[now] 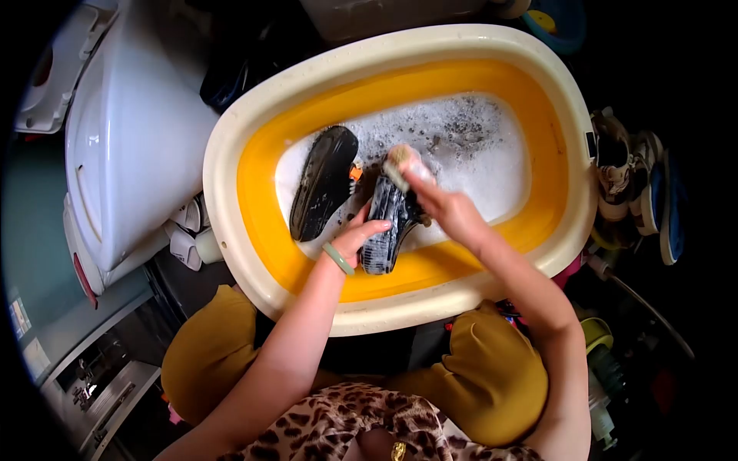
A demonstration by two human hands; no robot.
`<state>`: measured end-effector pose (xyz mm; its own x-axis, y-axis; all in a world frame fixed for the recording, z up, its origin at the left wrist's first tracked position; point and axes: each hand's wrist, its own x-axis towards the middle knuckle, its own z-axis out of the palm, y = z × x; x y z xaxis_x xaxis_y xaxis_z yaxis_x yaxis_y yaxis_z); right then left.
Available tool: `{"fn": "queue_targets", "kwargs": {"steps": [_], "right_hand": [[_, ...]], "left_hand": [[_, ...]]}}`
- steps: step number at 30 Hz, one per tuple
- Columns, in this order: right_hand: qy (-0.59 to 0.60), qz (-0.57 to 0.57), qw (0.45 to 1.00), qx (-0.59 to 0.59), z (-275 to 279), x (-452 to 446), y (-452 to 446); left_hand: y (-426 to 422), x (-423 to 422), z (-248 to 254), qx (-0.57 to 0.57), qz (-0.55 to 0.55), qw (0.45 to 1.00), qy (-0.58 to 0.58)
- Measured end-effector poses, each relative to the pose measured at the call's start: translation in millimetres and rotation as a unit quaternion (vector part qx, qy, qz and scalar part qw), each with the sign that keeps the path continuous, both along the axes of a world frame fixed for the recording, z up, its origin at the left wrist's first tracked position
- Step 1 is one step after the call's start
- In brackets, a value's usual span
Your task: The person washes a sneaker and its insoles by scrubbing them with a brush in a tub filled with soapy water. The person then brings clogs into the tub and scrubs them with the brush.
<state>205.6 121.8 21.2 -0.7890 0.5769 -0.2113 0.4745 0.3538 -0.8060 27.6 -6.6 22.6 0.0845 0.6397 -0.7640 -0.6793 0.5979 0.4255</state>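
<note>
A yellow tub with a cream rim [397, 316] holds foamy water [492, 146]. My left hand [354, 235] grips a black shoe [382, 234] near its lower part, the sole turned up and streaked with suds. In my right hand [446, 201] is a brush [397, 170], pressed on the shoe's upper end; the hand is slightly blurred. Another black shoe [323, 184] lies sole up in the foam on the left, with an orange tag [356, 173] beside it.
A white toilet [138, 146] stands left of the tub. Several shoes [646, 177] rest to the right, past the rim. Small white cups or similar items [184, 244] sit between toilet and tub. My knees [496, 369] are at the tub's near edge.
</note>
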Motion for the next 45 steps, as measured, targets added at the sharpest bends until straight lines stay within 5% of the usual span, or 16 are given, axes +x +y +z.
{"fn": "queue_targets", "kwargs": {"steps": [4, 11, 13, 16, 21, 23, 26, 27, 29, 32, 33, 36, 38, 39, 41, 45], "right_hand": [[-0.022, 0.137, 0.990, 0.030, 31.8, 26.2, -35.3], [-0.017, -0.018, 1.000, 0.016, -5.1, -29.7, 33.8], [-0.033, 0.024, 0.997, -0.058, 19.3, -7.0, -7.9], [-0.058, 0.161, 0.985, 0.036, 40.3, 17.3, -44.3], [-0.020, -0.007, 0.996, 0.092, -12.2, -35.0, 37.6], [-0.019, -0.015, 1.000, 0.000, -9.4, -36.0, 45.2], [-0.043, 0.017, 0.988, -0.147, 27.6, -7.7, -12.0], [-0.009, 0.130, 0.991, -0.015, 28.4, 7.5, -38.3], [-0.117, 0.194, 0.974, 0.007, 42.4, 15.0, -42.0], [0.005, 0.050, 0.998, -0.022, 3.7, -1.7, 1.9], [-0.026, 0.022, 0.997, 0.066, -10.8, -18.4, 24.4], [-0.034, -0.013, 0.999, 0.034, -13.2, -25.2, 44.0], [-0.001, 0.009, 1.000, -0.003, 1.1, -14.2, 11.6], [-0.003, 0.131, 0.990, -0.057, 29.3, 2.6, -33.5], [-0.087, 0.184, 0.978, 0.037, 34.3, 9.0, -37.8], [-0.048, -0.022, 0.999, -0.005, -0.5, -26.8, 34.8]], "left_hand": [[-3.0, -2.9, -5.7, 0.016, -0.078, 0.994, 0.070], [2.3, 1.0, 3.6, 0.021, -0.026, 0.999, 0.026], [-1.5, -3.9, -2.1, 0.014, -0.025, 1.000, 0.011], [-6.1, -4.9, -11.3, 0.005, -0.068, 0.997, 0.047], [-2.0, -4.1, 0.4, -0.016, -0.026, 0.999, -0.009], [-3.6, -2.8, -5.3, -0.002, -0.010, 0.999, 0.032], [-18.4, -12.5, -20.7, 0.033, -0.022, 0.999, 0.017], [-22.1, -14.0, -33.0, 0.052, -0.023, 0.998, 0.005], [-11.9, 0.3, -9.7, -0.010, 0.002, 1.000, -0.015], [-7.7, -3.6, -2.5, -0.014, -0.016, 1.000, 0.011], [-4.4, -5.9, 3.5, -0.007, -0.024, 1.000, 0.010], [-6.1, -3.0, -8.5, 0.046, -0.025, 0.996, 0.074], [-19.5, -10.3, -19.1, 0.037, -0.042, 0.996, 0.067], [-21.4, -7.7, -32.1, 0.036, -0.052, 0.996, 0.057], [-22.3, -4.7, -30.0, 0.062, -0.062, 0.992, 0.094], [-3.9, -6.2, -0.5, -0.013, -0.024, 0.999, 0.023]]}}
